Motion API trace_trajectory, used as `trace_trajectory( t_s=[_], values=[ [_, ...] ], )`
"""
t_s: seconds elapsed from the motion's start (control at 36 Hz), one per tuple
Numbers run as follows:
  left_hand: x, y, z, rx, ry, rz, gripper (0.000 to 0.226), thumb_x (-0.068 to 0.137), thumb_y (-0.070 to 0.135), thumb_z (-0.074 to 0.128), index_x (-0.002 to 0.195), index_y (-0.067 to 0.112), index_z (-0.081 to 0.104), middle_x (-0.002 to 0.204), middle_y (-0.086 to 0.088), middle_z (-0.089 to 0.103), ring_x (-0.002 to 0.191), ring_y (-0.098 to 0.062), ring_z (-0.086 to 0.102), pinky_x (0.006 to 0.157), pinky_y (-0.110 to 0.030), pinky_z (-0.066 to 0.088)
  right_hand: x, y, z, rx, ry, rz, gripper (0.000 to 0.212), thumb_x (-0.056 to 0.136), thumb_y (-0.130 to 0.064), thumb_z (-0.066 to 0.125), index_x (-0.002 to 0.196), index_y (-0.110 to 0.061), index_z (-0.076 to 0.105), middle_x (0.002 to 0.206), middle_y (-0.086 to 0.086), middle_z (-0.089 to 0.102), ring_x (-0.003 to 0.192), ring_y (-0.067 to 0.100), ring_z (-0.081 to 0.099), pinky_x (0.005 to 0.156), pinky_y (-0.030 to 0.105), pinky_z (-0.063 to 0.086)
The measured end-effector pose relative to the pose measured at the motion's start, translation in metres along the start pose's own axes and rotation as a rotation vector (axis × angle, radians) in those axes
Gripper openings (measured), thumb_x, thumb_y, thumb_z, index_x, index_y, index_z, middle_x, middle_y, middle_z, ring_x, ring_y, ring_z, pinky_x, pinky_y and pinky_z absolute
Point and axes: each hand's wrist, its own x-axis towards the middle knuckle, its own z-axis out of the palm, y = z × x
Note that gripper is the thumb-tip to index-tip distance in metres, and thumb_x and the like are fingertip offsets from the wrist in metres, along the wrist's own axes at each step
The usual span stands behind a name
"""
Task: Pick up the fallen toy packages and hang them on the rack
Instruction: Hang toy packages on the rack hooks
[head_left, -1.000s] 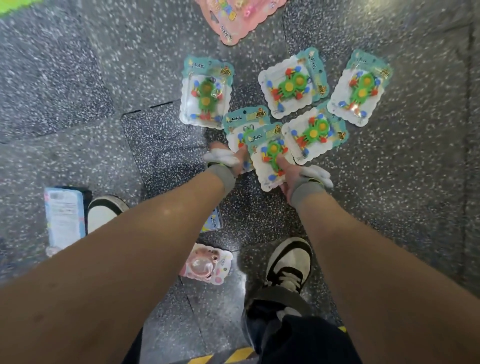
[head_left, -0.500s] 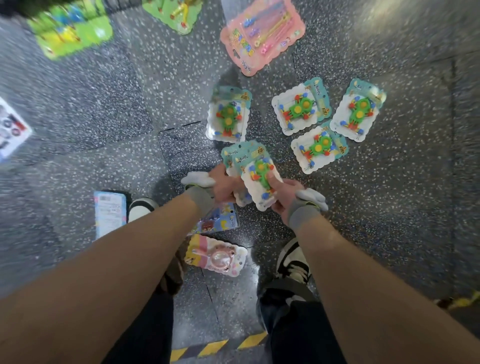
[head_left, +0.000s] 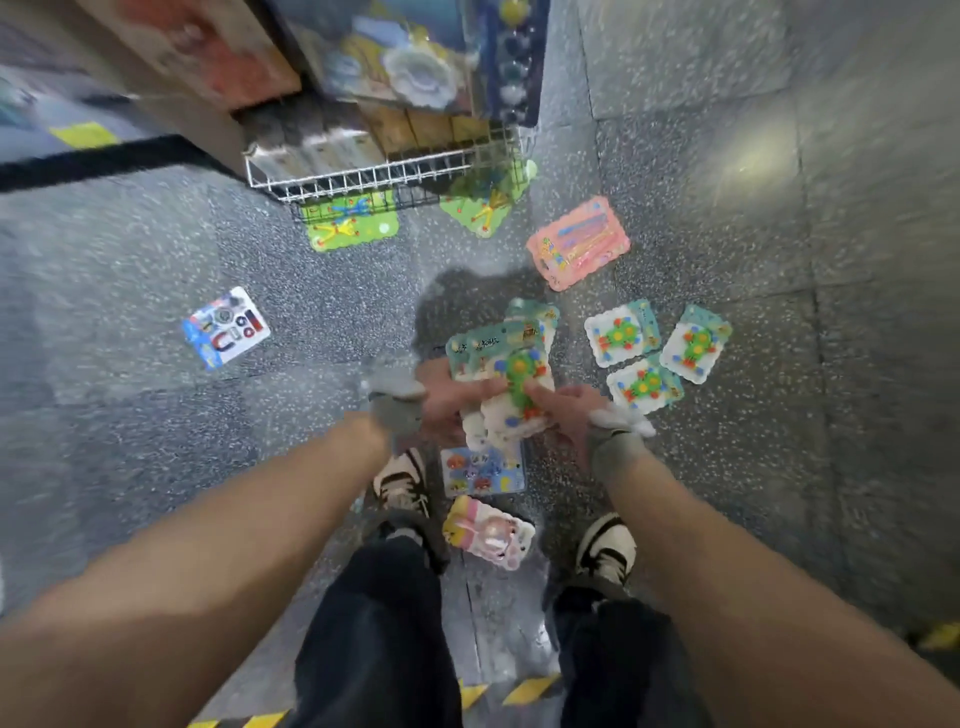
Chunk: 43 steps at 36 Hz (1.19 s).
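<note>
- The held toy packages (head_left: 506, 371), a small fanned stack of teal cards with green toys under blisters, sit off the floor (head_left: 727, 493) between both hands, near the middle of my feed.
- Both arms reach forward and down and meet at the stack.
- The left hand (head_left: 447, 402) grips the stack's lower left edge with its fingers curled round it. Blur hides each finger.
- The right hand (head_left: 563, 415) pinches the lower right edge, one digit laid across the front blister.
- A further teal card edge shows behind the stack's top. I cannot tell whether it is held or lying on the floor.
- Three loose packages (head_left: 644, 387) of the same kind lie flat just right of the stack, close together.
- Farther out lie a pink package (head_left: 578, 243) and two green packages (head_left: 350, 226) at the foot of the wire rack (head_left: 384, 174).
- Compared with half a second ago, the stack is higher and more upright, and the rack has come into view.
</note>
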Motion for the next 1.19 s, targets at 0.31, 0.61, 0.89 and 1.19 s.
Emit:
trace_trajectory(
  t_s=[0.31, 0.61, 0.89, 1.19],
  values=[
    [-0.141, 0.060, -0.080, 0.048, 0.116, 0.090, 0.032, 0.080, 0.029, 0.079, 0.108, 0.018, 0.067, 0.103, -0.009, 0.074, 0.087, -0.027, 0.073, 0.074, -0.044, 0.061, -0.185, -0.115, 0.038, -0.121, -0.027, -0.292, 0.062, 0.081, -0.027, 0.078, 0.132, -0.006, 0.051, 0.124, 0.016, 0.063, 0.075, 0.008, 0.058, 0.054, 0.019, 0.049],
    [-0.328, 0.137, -0.149, 0.064, 0.023, 0.414, 0.058, 0.075, 0.027, 0.082, 0.130, 0.017, 0.062, 0.127, -0.004, 0.067, 0.118, -0.024, 0.063, 0.103, -0.043, 0.047, -0.388, -0.211, 0.094, -0.227, 0.072, -0.542, 0.062, 0.082, -0.039, 0.075, 0.128, -0.010, 0.047, 0.108, 0.011, 0.061, 0.092, 0.025, 0.061, 0.088, 0.044, 0.052],
    [-0.434, 0.211, -0.171, 0.154, 0.077, 0.606, 0.036, 0.081, 0.024, 0.080, 0.115, 0.028, 0.070, 0.114, 0.003, 0.073, 0.109, -0.020, 0.067, 0.099, -0.042, 0.052, -0.488, -0.271, 0.102, -0.234, 0.140, -0.737, 0.089, 0.047, -0.074, 0.077, 0.112, -0.020, 0.050, 0.099, 0.005, 0.065, 0.083, 0.025, 0.067, 0.066, 0.043, 0.059],
    [-0.528, 0.302, -0.142, 0.398, 0.254, 0.789, 0.017, 0.080, 0.032, 0.080, 0.094, 0.028, 0.070, 0.080, 0.018, 0.073, 0.076, 0.000, 0.068, 0.059, -0.008, 0.047, -0.587, -0.349, 0.057, -0.171, 0.342, -1.046, 0.063, 0.060, -0.086, 0.059, 0.099, -0.037, 0.055, 0.110, -0.003, 0.060, 0.094, 0.016, 0.059, 0.090, 0.045, 0.051]
  ],
)
